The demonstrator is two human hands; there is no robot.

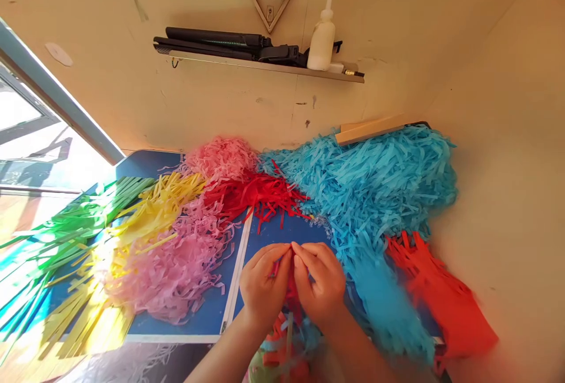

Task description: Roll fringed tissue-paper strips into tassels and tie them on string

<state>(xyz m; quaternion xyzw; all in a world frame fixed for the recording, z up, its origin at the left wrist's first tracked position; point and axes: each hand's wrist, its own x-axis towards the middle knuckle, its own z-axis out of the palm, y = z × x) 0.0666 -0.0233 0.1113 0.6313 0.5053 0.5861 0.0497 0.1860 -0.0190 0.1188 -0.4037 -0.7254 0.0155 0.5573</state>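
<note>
My left hand [262, 286] and my right hand [322, 286] meet at the front of the blue table [269, 231], fingertips pinched together. Both grip red tissue-paper fringe [292, 292], which hangs down between them and is partly hidden by the fingers. Beyond the hands lies a bunch of red paper strips [256, 192]. A heap of lilac shredded paper [172, 274] is left of my left hand. Blue shredded paper [353, 195] spreads to the right of my right hand, with a flat red fringed sheet [461, 312] farther right.
Yellow strips [150, 212], green strips [88, 212] and pink shredded paper [223, 158] cover the table's left and back. A wooden piece [368, 130] rests on the blue pile. The wall shelf [265, 67] holds a black hair straightener [216, 42] and a nozzle bottle [322, 45].
</note>
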